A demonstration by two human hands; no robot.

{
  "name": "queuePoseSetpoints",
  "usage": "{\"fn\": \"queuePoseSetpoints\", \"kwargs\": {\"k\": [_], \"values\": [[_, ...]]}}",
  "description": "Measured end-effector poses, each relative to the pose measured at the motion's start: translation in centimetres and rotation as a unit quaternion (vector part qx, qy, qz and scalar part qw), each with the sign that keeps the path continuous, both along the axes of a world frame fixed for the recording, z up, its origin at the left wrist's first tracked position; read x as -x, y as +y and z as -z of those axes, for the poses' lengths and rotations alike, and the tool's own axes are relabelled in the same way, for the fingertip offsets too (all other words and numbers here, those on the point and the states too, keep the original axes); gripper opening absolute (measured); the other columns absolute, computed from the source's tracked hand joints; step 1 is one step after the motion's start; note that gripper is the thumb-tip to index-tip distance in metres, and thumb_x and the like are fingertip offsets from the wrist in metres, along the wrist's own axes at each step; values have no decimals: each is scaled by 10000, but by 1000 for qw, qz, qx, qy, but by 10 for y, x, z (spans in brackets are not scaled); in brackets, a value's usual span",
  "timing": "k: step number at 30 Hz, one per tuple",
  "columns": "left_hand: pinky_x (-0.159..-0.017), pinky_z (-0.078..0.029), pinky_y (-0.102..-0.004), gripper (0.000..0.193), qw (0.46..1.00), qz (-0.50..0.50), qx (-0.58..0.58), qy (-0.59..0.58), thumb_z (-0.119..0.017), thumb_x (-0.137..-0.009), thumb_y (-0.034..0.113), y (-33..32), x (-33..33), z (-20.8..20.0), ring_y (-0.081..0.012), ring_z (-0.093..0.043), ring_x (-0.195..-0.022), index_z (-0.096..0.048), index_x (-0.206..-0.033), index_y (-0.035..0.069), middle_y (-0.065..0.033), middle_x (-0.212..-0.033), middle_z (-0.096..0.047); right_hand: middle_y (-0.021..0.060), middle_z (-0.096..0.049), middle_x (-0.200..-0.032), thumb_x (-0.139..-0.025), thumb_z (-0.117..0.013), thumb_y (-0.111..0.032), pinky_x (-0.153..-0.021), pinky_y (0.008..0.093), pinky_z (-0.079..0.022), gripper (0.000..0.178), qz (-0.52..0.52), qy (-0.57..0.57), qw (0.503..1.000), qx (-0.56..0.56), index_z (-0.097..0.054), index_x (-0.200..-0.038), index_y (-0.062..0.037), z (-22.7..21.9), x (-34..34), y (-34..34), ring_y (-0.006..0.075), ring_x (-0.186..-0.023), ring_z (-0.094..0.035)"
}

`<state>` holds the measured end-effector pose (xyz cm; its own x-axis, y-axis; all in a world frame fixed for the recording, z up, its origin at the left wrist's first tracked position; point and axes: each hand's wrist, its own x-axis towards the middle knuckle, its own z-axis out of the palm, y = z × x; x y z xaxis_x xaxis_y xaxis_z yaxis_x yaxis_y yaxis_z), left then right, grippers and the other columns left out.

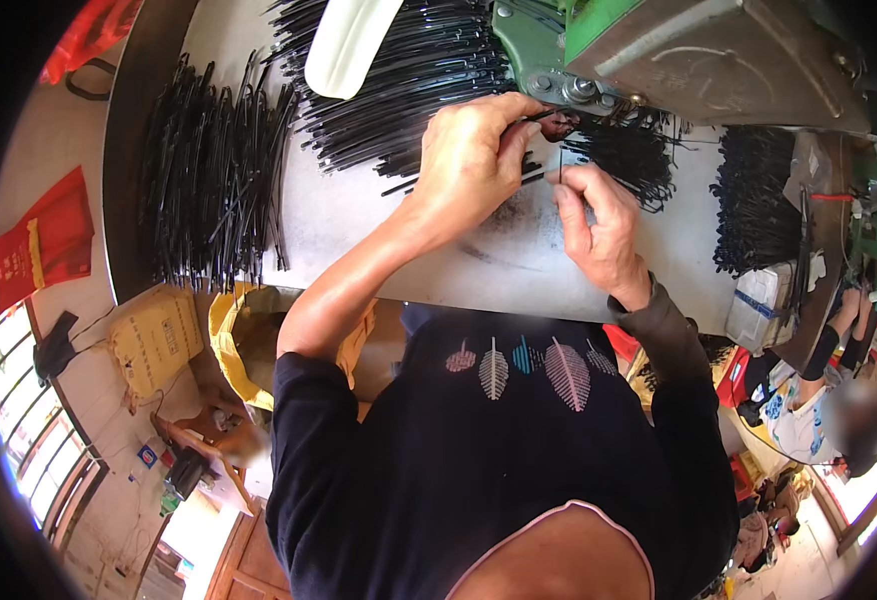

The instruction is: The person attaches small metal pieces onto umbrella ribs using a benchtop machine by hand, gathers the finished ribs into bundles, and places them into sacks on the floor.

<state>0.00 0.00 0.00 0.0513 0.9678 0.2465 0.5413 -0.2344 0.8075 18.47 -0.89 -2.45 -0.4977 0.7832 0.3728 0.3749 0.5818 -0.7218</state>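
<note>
**Two hands close together over black strips, beside a green machine**

The left hand (473,155) is narrow: its thumb and forefinger are pressed together, and a black strip (530,118) seems to be between them. The right hand (598,220) is just beside it, a little lower. Its thumb and forefinger are near each other, and a thin dark piece (561,163) stands at the forefinger tip; I cannot tell if it is gripped. One more strip end (532,180) lies between the two hands.

On the metal table (438,265) there are four piles of black strips; the single strips are too many to count. The small pile (628,160) is near the right hand, the big pile (398,105) reaches behind the left hand, and the left pile (213,180) and the right pile (756,200) are well apart from them.

Beyond the fingertips is one green machine (538,55). One white trough (348,45) lies over the big pile. One grey box (758,300) is at the right edge. Farther right, another person (798,415) is visible.
</note>
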Motion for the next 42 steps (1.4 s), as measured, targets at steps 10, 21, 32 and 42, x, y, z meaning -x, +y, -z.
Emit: {"fn": "queuePoseSetpoints", "kwargs": {"k": [10, 21, 32, 42], "values": [[-635, -513, -268, 183, 999, -30, 0, -41, -614, -832, 10, 10, -4, 4, -175, -675, -696, -664, -1007, -9, -149, -816, -688, 50, -642, -692, -807, -630, 26, -510, 216, -449, 155, 106, 84, 989, 62, -642, -961, 13, -15, 21, 18, 57, -554, -563], [-580, -499, -279, 195, 998, -42, -44, -30, -622, -806, -18, 12, -8, 11, -197, -661, -652, -671, -994, 9, -127, -777, -674, -61, -548, -611, -853, -602, 18, -454, 166, -331, 122, 130, 150, 966, 166, -651, -964, 13, -7, 21, 17, -27, -521, -418], [-511, -485, -404, 189, 988, -46, -135, 61, -636, -698, 38, 25, -29, 10, -313, -606, -590, -646, -887, 47, -124, -690, -573, -75, -496, -621, -904, -588, -45, -453, 174, -315, 74, 142, 274, 902, 302, -640, -918, 6, -6, 8, 27, -8, -519, -406], [-502, -477, -403, 153, 988, -45, -139, 54, -642, -697, 27, 27, -27, 14, -309, -606, -590, -636, -850, 36, -123, -690, -574, -68, -520, -632, -902, -582, -28, -457, 177, -323, 80, 147, 268, 912, 274, -649, -924, 9, -4, 13, 28, -10, -523, -412]]}}
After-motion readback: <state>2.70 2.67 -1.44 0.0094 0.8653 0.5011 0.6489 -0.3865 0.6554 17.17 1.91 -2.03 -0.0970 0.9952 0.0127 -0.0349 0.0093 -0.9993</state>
